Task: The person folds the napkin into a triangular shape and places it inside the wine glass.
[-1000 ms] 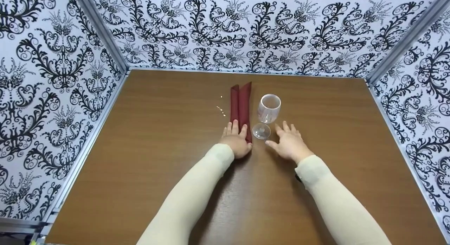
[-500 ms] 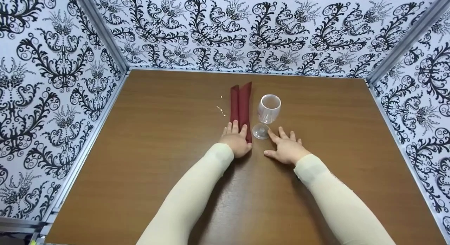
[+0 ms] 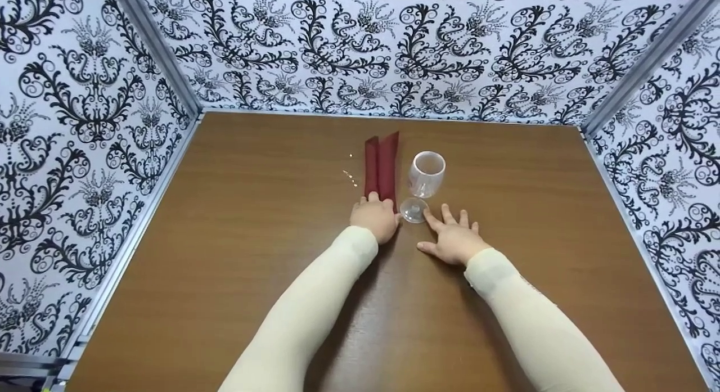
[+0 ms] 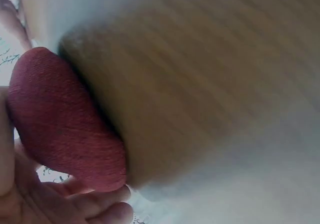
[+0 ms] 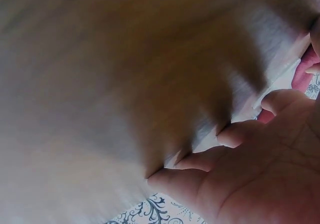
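Observation:
A dark red cloth napkin (image 3: 387,167), folded into two side-by-side rolls, lies lengthwise on the table. My left hand (image 3: 374,219) grips its near end; in the left wrist view the napkin's rounded end (image 4: 65,119) sits between thumb and curled fingers. To the right of the napkin stands a clear stemmed glass (image 3: 426,181), upright. My right hand (image 3: 457,240) rests on the table with spread fingers, its index fingertip at the edge of the glass's foot (image 3: 413,210). In the right wrist view, the fingertips (image 5: 160,176) meet the tabletop.
The brown wooden table (image 3: 253,212) has a few small light specks (image 3: 350,177) left of the napkin. Patterned black-and-white walls (image 3: 349,54) with metal frame posts (image 3: 635,60) close off the back and both sides.
My left fingers, flat on the napkin before, have curled round its near end. My right hand has drawn back slightly and leftward to the glass's foot. The head view has shifted a little.

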`<state>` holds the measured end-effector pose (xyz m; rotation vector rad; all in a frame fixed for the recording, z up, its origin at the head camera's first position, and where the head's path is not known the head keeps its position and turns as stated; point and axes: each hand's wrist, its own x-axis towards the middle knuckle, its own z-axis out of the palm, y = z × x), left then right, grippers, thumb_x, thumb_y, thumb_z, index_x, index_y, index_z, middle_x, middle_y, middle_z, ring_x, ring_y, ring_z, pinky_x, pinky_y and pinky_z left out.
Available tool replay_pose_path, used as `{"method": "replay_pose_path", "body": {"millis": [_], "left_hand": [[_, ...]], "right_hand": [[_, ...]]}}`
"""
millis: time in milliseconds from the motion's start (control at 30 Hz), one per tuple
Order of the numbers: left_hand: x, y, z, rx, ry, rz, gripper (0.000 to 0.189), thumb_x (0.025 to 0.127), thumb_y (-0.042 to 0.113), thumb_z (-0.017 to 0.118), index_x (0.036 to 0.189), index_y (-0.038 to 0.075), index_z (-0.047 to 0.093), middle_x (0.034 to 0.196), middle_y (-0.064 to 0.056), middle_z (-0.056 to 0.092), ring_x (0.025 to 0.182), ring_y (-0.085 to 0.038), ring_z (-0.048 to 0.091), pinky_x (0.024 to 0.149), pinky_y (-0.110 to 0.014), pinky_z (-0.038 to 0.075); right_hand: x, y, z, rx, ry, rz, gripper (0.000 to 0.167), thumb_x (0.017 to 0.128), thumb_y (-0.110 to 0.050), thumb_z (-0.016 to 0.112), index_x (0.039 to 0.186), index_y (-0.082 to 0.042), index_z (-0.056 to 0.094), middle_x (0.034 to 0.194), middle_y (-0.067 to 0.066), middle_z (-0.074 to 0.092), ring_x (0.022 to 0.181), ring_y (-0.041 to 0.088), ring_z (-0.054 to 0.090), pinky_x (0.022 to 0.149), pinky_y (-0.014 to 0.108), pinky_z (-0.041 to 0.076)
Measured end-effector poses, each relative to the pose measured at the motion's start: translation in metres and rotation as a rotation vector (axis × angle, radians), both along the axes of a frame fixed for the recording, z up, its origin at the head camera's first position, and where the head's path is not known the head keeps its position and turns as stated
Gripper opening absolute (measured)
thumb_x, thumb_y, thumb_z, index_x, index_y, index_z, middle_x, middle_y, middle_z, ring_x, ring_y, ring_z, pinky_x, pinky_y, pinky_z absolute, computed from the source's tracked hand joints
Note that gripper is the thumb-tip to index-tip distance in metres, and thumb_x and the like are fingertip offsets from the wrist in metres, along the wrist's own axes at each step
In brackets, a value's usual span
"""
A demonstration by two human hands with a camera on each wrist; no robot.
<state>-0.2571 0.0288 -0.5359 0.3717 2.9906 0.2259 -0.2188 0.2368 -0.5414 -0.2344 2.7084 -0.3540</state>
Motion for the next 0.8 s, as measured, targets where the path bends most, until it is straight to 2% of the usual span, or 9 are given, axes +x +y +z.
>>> {"method": "replay_pose_path", "body": {"millis": [67, 133, 267, 367, 500, 633, 800], "left_hand": [[0.0, 0.0, -0.001, 0.012, 0.026, 0.005, 0.047, 0.103, 0.049, 0.06, 0.129, 0.011, 0.07, 0.132, -0.02, 0.061, 0.124, -0.042, 0.064, 0.099, -0.052, 0.057], [-0.001, -0.001, -0.002, 0.038, 0.032, 0.012, 0.047, 0.103, 0.047, 0.061, 0.131, 0.01, 0.069, 0.14, -0.023, 0.058, 0.126, -0.043, 0.063, 0.096, -0.052, 0.059], [-0.005, 0.0, -0.003, 0.106, -0.038, 0.04, 0.051, 0.103, 0.044, 0.06, 0.142, 0.011, 0.06, 0.166, -0.028, 0.035, 0.145, -0.05, 0.048, 0.105, -0.055, 0.055], [-0.01, 0.0, -0.002, 0.138, -0.101, 0.067, 0.052, 0.103, 0.042, 0.061, 0.147, 0.016, 0.055, 0.171, -0.027, 0.026, 0.15, -0.05, 0.041, 0.111, -0.057, 0.05], [-0.015, -0.001, -0.001, 0.162, -0.12, 0.099, 0.046, 0.1, 0.036, 0.063, 0.143, 0.02, 0.058, 0.168, -0.025, 0.034, 0.148, -0.046, 0.047, 0.111, -0.057, 0.05], [-0.017, -0.002, -0.001, 0.172, -0.084, 0.13, 0.039, 0.096, 0.031, 0.065, 0.133, 0.019, 0.066, 0.159, -0.026, 0.047, 0.135, -0.042, 0.06, 0.103, -0.056, 0.055], [-0.016, -0.001, 0.0, 0.15, -0.041, 0.144, 0.036, 0.096, 0.039, 0.074, 0.122, 0.014, 0.073, 0.136, -0.023, 0.063, 0.113, -0.038, 0.071, 0.093, -0.052, 0.06]], "right_hand": [[0.0, 0.0, 0.0, 0.005, -0.007, -0.001, 0.091, 0.099, -0.067, 0.058, 0.17, -0.029, 0.016, 0.175, 0.028, 0.002, 0.153, 0.068, -0.002, 0.116, 0.085, 0.007], [0.0, 0.0, 0.0, 0.008, -0.011, -0.001, 0.091, 0.099, -0.068, 0.058, 0.17, -0.03, 0.016, 0.175, 0.027, 0.002, 0.153, 0.068, -0.002, 0.116, 0.085, 0.007], [0.0, 0.0, 0.001, 0.006, -0.007, -0.001, 0.091, 0.099, -0.066, 0.059, 0.17, -0.029, 0.017, 0.175, 0.028, 0.003, 0.152, 0.069, -0.001, 0.116, 0.085, 0.007], [0.0, 0.0, 0.002, 0.01, -0.008, -0.001, 0.091, 0.099, -0.065, 0.059, 0.17, -0.028, 0.017, 0.175, 0.028, 0.003, 0.152, 0.069, -0.001, 0.116, 0.085, 0.007], [-0.001, 0.0, 0.004, 0.024, -0.018, 0.002, 0.092, 0.099, -0.065, 0.059, 0.171, -0.028, 0.016, 0.175, 0.028, 0.002, 0.152, 0.07, 0.0, 0.116, 0.085, 0.008], [-0.002, -0.002, 0.006, 0.022, -0.026, 0.005, 0.092, 0.099, -0.065, 0.059, 0.171, -0.027, 0.016, 0.174, 0.029, 0.002, 0.152, 0.07, 0.0, 0.116, 0.085, 0.009], [-0.001, -0.002, 0.006, 0.021, -0.025, 0.001, 0.092, 0.099, -0.065, 0.06, 0.17, -0.027, 0.017, 0.174, 0.029, 0.003, 0.152, 0.07, 0.0, 0.116, 0.085, 0.01]]}}
